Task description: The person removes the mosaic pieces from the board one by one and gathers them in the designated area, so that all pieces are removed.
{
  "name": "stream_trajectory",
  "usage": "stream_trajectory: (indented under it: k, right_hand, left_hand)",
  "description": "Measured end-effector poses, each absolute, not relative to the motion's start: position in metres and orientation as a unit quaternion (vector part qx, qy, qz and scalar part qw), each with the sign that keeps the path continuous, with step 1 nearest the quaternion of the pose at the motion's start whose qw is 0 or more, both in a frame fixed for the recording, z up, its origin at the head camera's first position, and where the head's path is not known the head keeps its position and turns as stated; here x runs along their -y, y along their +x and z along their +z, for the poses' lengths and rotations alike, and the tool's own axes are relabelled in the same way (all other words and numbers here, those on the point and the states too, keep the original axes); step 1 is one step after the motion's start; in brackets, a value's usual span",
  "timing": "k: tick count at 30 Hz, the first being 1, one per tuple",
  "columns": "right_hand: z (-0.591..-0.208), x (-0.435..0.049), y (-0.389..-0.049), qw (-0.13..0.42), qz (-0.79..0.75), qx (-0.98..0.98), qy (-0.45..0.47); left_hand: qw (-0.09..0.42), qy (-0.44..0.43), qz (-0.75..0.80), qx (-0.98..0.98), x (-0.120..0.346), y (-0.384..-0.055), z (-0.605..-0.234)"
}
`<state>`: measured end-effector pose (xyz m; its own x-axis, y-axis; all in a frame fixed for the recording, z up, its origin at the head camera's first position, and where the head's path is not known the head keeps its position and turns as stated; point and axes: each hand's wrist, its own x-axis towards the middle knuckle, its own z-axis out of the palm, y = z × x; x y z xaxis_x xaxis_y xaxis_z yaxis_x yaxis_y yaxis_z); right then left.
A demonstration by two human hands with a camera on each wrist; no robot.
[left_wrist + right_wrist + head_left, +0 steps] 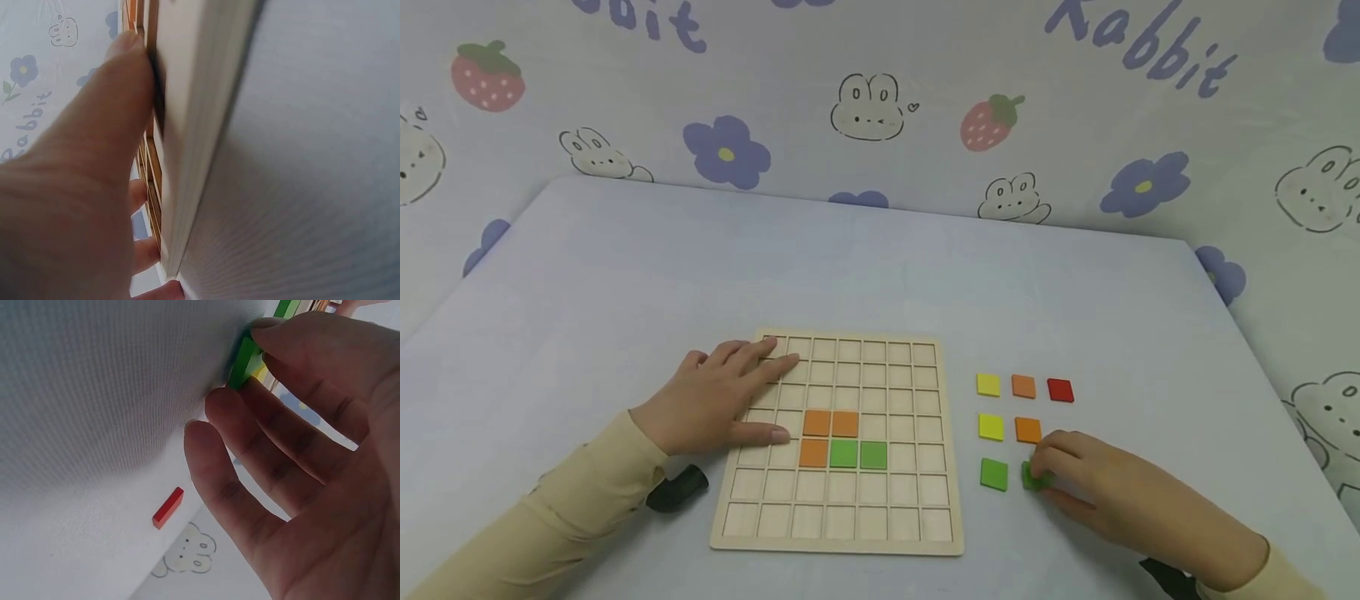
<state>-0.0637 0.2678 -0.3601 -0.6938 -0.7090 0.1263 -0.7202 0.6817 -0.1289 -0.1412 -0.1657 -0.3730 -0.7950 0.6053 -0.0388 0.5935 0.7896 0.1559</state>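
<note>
A pale wooden grid board (pixel 837 546) lies on the table, with three orange tiles (pixel 817 423) and two green tiles (pixel 873 456) set in its squares. My left hand (pixel 707 400) rests spread over the board's left side, fingers straight; the left wrist view shows its thumb (pixel 115 81) along the board edge (pixel 194 125). To the right of the board, my right hand (pixel 1097 471) pinches a green tile (pixel 1034 477) between thumb and fingers. In the right wrist view this green tile (pixel 244 361) is tilted, partly hidden by the fingertips. Another green tile (pixel 994 474) lies just left of it.
Two yellow tiles (pixel 988 385), two orange tiles (pixel 1024 387) and a red tile (pixel 1061 390) lie in loose rows beyond my right hand. A dark object (pixel 677 489) sits at my left wrist. The white cloth table (pixel 880 267) ends at a rabbit-print backdrop (pixel 925 50).
</note>
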Motion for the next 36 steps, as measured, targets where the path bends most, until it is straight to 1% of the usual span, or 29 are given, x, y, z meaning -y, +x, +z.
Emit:
stream_trajectory:
  k: [4, 8, 14, 19, 25, 32, 36]
  right_hand:
    - [-0.359, -0.267, -0.063, 0.040, 0.076, 0.918, 0.388]
    - [-0.358, -0.266, -0.062, 0.034, 0.069, 0.920, 0.384]
    - [-0.353, -0.262, -0.067, 0.051, 0.063, 0.916, 0.392]
    - [-0.345, -0.247, -0.074, 0.053, 0.069, 0.908, 0.409]
    - [-0.338, -0.221, -0.082, 0.061, 0.079, 0.886, 0.453]
    - [-0.338, -0.182, -0.096, 0.007, 0.034, 0.880, 0.474]
    - [-0.341, -0.160, -0.106, -0.003, 0.009, 0.870, 0.493]
  left_hand:
    - [0.042, 0.317, 0.067, -0.945, 0.166, -0.141, -0.372]
    - [0.043, 0.317, 0.068, -0.945, 0.165, -0.141, -0.371]
    - [0.046, 0.318, 0.072, -0.944, 0.165, -0.141, -0.371]
    - [0.050, 0.317, 0.074, -0.944, 0.164, -0.142, -0.371]
    - [0.046, 0.324, 0.074, -0.942, 0.163, -0.143, -0.373]
    - [0.043, 0.319, 0.065, -0.944, 0.164, -0.143, -0.376]
    - [0.043, 0.317, 0.064, -0.945, 0.164, -0.143, -0.376]
